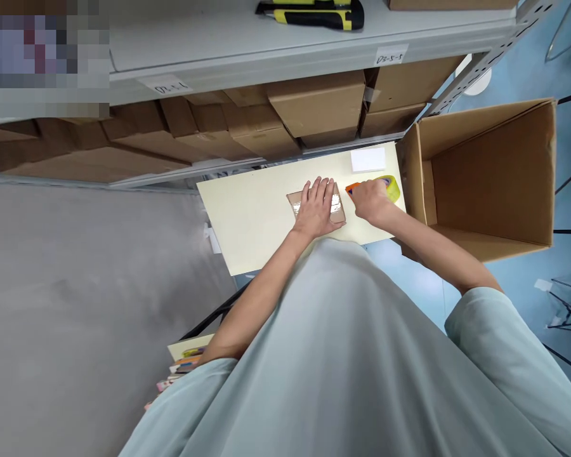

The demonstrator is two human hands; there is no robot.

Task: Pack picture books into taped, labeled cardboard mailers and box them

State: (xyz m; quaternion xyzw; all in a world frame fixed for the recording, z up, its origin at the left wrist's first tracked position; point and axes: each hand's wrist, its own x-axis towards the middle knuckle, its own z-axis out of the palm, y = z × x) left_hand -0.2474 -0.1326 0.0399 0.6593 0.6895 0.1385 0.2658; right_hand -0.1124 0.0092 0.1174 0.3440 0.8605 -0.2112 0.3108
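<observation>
Under my left hand [316,206] lies a small flat cardboard piece [295,200] with shiny clear tape across it. The fingers of that hand are stretched out and pressed flat on it. Just to the right, my right hand [372,200] is closed around a tape dispenser [393,188] with an orange front end and a yellow-green roll. Its orange end points toward the cardboard, with a small gap between them. Both hands are over a cream tabletop [252,216]. A white stack of paper or labels [368,160] lies beyond my right hand.
A large open cardboard box [492,184] stands right of the tabletop. Beyond it runs a grey metal shelf [247,47] with a yellow-black utility knife [314,14] on top and several cardboard boxes [318,101] below. Assorted small items [185,362] sit by my left elbow.
</observation>
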